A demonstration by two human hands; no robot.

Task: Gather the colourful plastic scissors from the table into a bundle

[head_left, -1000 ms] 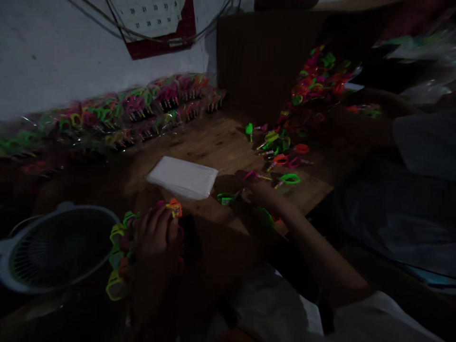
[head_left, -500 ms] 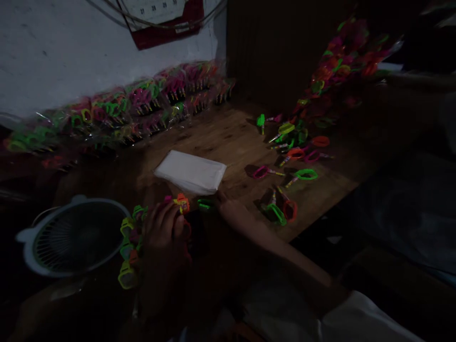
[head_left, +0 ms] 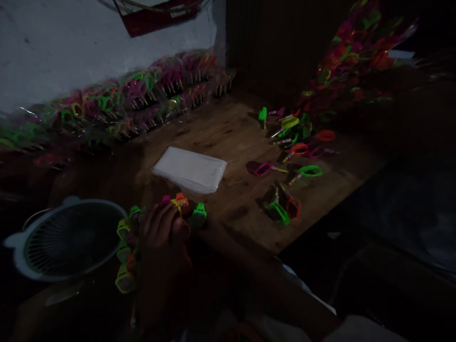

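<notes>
Left hand (head_left: 160,228) fingers curled round a bunch of neon scissors (head_left: 126,256), right hand's grip too dark to tell

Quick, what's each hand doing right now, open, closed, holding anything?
Left hand: closed around a fanned bunch of neon plastic-handled scissors.
Right hand: hidden in the dark beside the bunch; cannot tell.

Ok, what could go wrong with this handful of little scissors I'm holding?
The left hand grips a crowded row of scissors; one could slip out near the fan. The loose scissors near the table edge could get knocked off. Dim light makes miscounting likely.
</notes>
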